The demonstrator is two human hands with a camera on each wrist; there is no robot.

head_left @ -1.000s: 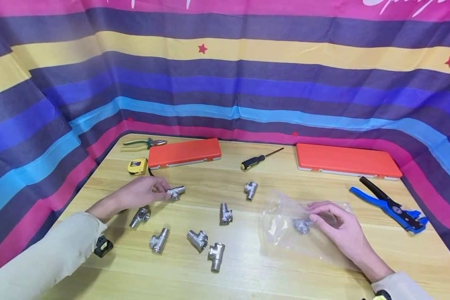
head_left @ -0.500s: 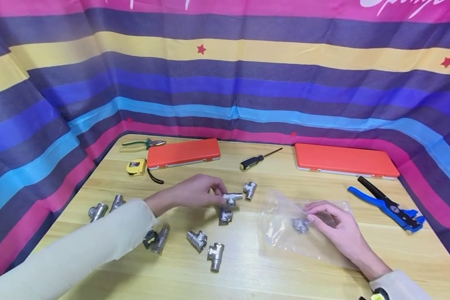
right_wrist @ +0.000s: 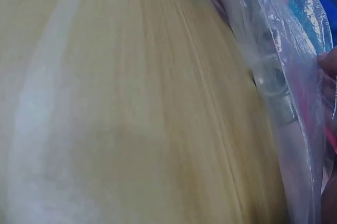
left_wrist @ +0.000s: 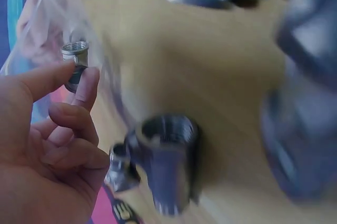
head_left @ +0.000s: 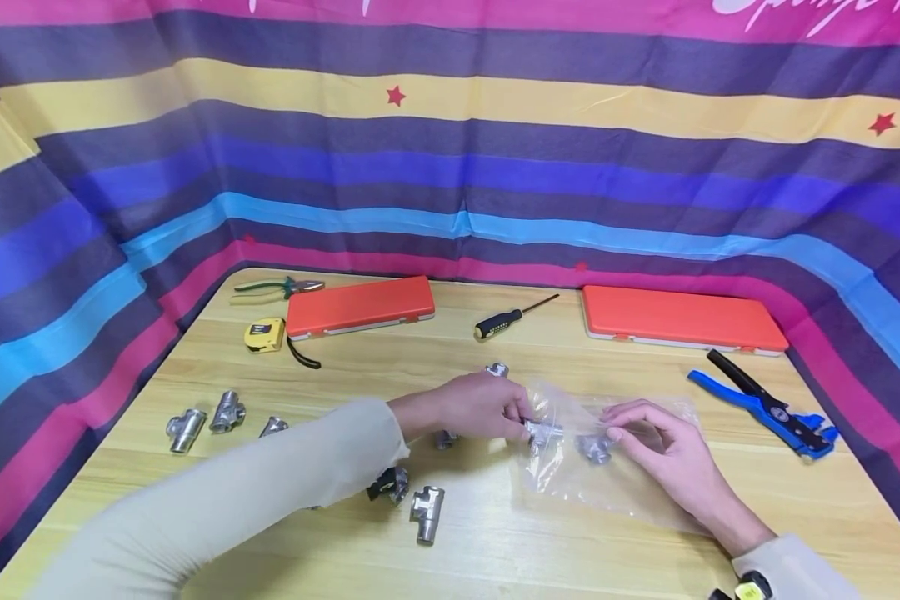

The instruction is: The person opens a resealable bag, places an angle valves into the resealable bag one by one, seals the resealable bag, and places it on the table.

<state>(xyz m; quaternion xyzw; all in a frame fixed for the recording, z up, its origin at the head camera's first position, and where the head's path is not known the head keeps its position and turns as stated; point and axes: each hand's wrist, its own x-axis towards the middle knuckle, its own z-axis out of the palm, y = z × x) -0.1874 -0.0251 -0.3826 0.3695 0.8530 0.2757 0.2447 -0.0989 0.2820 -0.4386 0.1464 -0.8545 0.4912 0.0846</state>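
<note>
At the mouth of a clear plastic bag (head_left: 566, 483), my left hand (head_left: 480, 406) pinches a metal tee pipe fitting (left_wrist: 75, 55) between thumb and fingertips. The film overlaps this fitting in the head view. My right hand (head_left: 675, 462) pinches the bag's upper edge on the right. Another tee fitting (head_left: 594, 448) lies inside the bag, near the right fingertips. Through the film in the right wrist view shows a metal fitting (right_wrist: 276, 84). Beneath the left hand and sleeve, more tees are partly hidden, one of them (head_left: 446, 439) just below the palm.
Several loose tees lie around, including one in front (head_left: 427, 514) and one at far left (head_left: 186, 430). Along the back are pliers (head_left: 288, 288), a tape measure (head_left: 264, 334), two red cases (head_left: 360, 305), (head_left: 682, 318) and a screwdriver (head_left: 498, 323). Blue-handled wire strippers (head_left: 772, 410) lie right.
My left hand has carried its tee fitting rightward across the table, from near the tape measure to the bag. The right hand has kept its hold on the bag.
</note>
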